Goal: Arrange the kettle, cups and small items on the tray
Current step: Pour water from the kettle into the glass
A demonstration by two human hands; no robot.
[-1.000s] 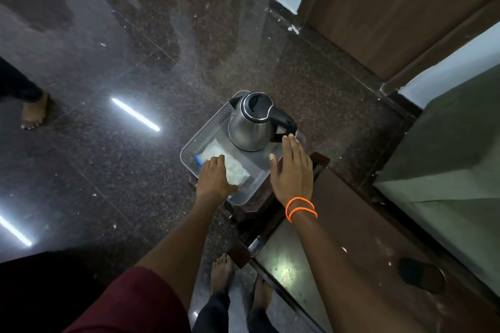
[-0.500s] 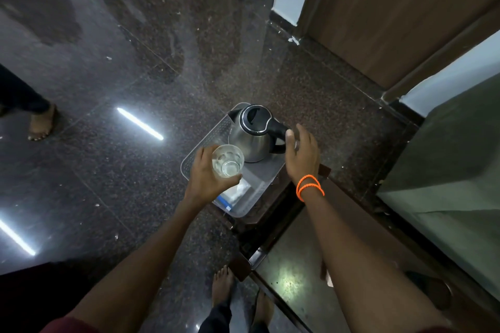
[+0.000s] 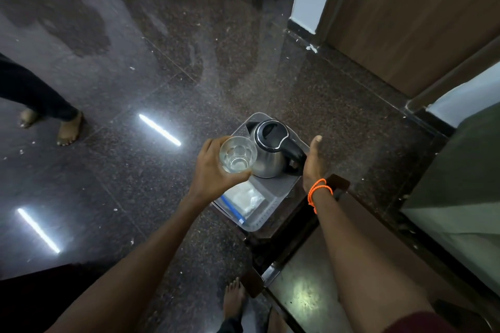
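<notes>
dark floor, left hand holding glass over tray, kettle beside

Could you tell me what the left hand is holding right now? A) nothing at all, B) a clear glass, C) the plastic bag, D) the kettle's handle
B: the left hand is wrapped around a clear glass, held up beside the kettle, while the bag lies untouched in the tray.
</notes>
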